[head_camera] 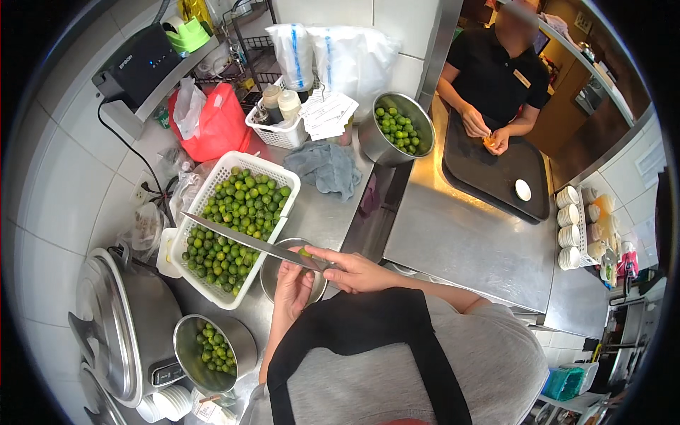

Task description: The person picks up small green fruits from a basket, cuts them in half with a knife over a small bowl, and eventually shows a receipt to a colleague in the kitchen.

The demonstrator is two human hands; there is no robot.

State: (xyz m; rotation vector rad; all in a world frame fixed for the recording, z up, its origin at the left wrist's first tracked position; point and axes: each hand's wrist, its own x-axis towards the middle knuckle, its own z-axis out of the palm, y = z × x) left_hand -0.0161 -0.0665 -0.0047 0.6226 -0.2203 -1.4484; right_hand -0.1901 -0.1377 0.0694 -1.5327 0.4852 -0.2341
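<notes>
My right hand grips a long kitchen knife by its handle end, the blade pointing left over a white perforated basket. The basket holds many small green citrus fruits. At the blade's near end, a small green citrus fruit shows between my fingertips. My left hand is closed around that fruit, just under the blade, which partly hides it. Beneath both hands is a round metal bowl, mostly covered by them. I cannot tell whether the fruit is cut.
Metal pots of green citrus stand at the front left and back right. A grey cloth lies behind the basket; a large lidded cooker stands left. Across the steel counter, a co-worker's hands hold something orange over a dark tray.
</notes>
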